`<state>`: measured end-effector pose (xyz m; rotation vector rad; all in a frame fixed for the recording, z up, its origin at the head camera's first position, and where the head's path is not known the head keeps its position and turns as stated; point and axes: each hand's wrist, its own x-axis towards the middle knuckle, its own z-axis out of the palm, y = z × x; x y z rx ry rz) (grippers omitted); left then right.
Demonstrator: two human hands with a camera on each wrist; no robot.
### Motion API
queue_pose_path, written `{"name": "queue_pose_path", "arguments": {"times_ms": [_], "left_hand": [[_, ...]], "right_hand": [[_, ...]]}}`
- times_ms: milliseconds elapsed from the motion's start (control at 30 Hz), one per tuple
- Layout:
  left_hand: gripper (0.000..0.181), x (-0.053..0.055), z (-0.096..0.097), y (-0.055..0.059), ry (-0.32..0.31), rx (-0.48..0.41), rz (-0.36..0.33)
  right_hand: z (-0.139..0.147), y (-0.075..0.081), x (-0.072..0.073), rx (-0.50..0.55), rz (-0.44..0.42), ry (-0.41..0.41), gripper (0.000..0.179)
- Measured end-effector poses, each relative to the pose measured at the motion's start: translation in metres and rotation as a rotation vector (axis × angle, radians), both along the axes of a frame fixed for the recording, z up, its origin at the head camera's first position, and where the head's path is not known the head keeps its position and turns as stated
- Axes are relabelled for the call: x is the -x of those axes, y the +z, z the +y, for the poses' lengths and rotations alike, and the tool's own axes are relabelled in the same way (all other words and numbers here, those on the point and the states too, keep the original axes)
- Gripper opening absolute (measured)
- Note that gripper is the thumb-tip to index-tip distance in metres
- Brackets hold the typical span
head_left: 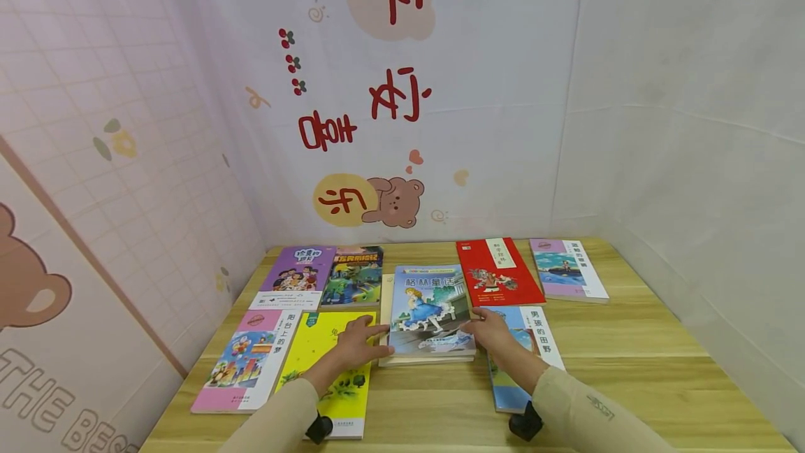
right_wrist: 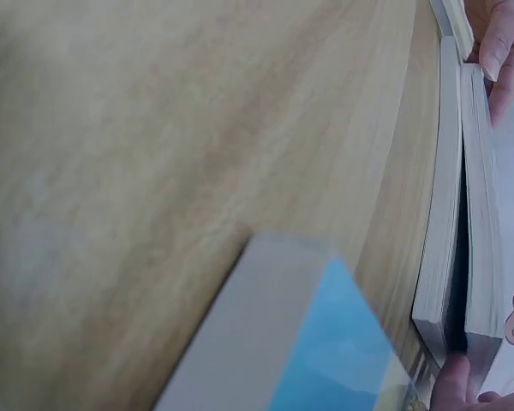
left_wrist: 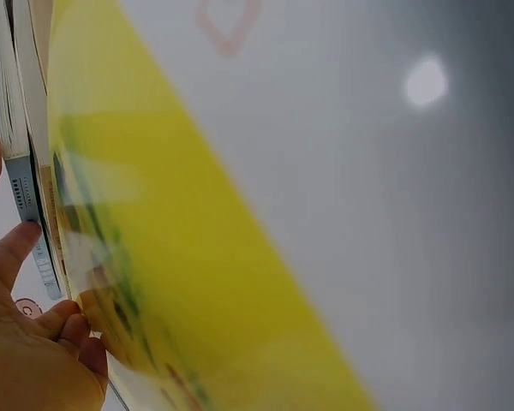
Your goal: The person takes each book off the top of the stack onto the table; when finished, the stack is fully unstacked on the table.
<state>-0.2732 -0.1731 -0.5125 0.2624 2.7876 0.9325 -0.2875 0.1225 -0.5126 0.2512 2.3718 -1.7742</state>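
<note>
A blue-covered fairy tale book point(head_left: 430, 313) lies on top of a beige-edged book point(head_left: 385, 299) in the middle of the table. My left hand point(head_left: 360, 342) holds its left edge, thumb by the near corner; in the left wrist view, a fingertip touches the grey spine point(left_wrist: 30, 223). At the right edge, my right hand point(head_left: 490, 331) grips the blue-covered book near its corner. The right wrist view shows a dark gap between the upper book point(right_wrist: 482, 214) and the lower book point(right_wrist: 441, 214), with right-hand fingers point(right_wrist: 450, 381) at the end of the gap.
A yellow book point(head_left: 333, 397) lies under my left forearm. Beneath my right hand is a blue-and-white book point(head_left: 512, 376). Around them lie a pink-and-white book point(head_left: 242, 362), a purple book point(head_left: 298, 275), a green comic-like book point(head_left: 355, 278), a red book point(head_left: 497, 275) and a lake-cover book point(head_left: 566, 268).
</note>
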Motion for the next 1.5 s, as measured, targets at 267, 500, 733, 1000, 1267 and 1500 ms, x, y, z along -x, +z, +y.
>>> {"name": "queue_pose_path", "arguments": {"times_ms": [267,500,733,1000,1267,1500], "left_hand": [[0.06,0.0,-0.001,-0.002,0.004,-0.017,0.002],[0.061,0.001,-0.003,-0.001,-0.011,-0.023,-0.01],[0.056,0.006,-0.007,0.003,-0.046,0.03,-0.019],[0.067,0.007,-0.007,0.004,-0.033,0.131,-0.008],[0.071,0.005,-0.007,0.004,-0.064,0.156,-0.003],[0.072,0.004,-0.008,0.001,-0.059,0.155,-0.004]], "right_hand": [[-0.002,0.002,0.006,0.123,-0.019,-0.048,0.058],[-0.001,0.003,0.006,0.147,-0.051,-0.013,0.064],[-0.003,0.005,0.003,0.195,-0.049,-0.003,0.063],[-0.002,0.006,0.0,0.237,-0.011,0.005,0.063],[0.004,0.009,-0.001,0.243,0.007,-0.008,0.063],[0.008,0.01,0.0,0.24,0.029,-0.006,0.062]]}}
